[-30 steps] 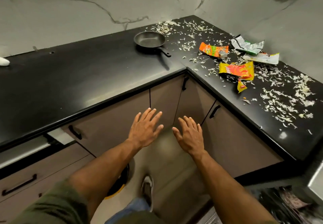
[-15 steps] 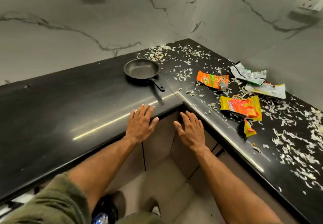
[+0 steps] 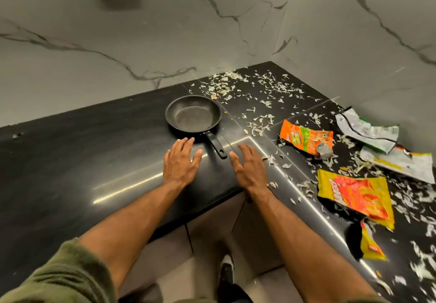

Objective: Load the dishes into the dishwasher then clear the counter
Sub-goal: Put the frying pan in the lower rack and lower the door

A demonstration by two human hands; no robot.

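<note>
As I judge it, the work on this stretch of counter (image 3: 94,151) has hardly begun. The one dish I can see, a small black pan (image 3: 193,116), is not yet picked up, and no dishwasher shows in my view, so I cannot say what is already loaded. The clearing is all left to do: pale shreds (image 3: 262,123) are strewn across the corner and down the right arm of the counter, with an orange wrapper (image 3: 306,138), a yellow wrapper (image 3: 354,194), two silvery white ones against the wall and a torn yellow scrap among them.

The pan sits upright near the inner corner, just left of the mess. Its long axis runs from the back wall out toward me, slanting a little to my right, and the handle (image 3: 215,143) points at the front edge, ending between my hands.

My left grip (image 3: 180,163) is flat, fingers spread and straight, holding nothing, with its fingertips just short of the pan's rim. My right grip (image 3: 250,168) is likewise flat and bare, just right of the handle's end. I cannot tell whether either one touches the counter.
</note>
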